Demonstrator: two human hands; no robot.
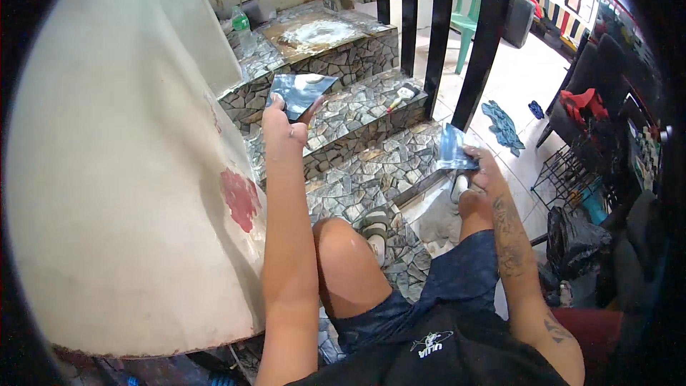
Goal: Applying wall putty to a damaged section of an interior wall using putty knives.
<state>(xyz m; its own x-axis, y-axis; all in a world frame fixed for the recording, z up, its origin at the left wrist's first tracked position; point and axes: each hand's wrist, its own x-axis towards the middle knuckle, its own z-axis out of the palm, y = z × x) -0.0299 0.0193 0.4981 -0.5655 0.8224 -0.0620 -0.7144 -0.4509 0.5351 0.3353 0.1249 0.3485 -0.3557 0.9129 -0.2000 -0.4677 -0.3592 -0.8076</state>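
Observation:
My left hand [287,123] is raised in front of the stone-patterned steps. Its fingers are closed on the lower edge of a flat, glossy, dark blue-grey sheet [304,91] with pale smears. Lower and to the right, by my knee, my right hand [487,171] grips a second flat, glossy sheet [451,149], also bluish with pale marks. The two sheets are well apart. A small tool [404,96] with a red-and-yellow handle and a whitish end lies on the step between them.
A wall [143,193] with a peeled red patch [241,200] curves close along my left. White powder [314,34] covers part of the upper step, near a green bottle [239,18]. Black railing posts [437,36] stand at right; cloth [503,127] lies on the floor beyond.

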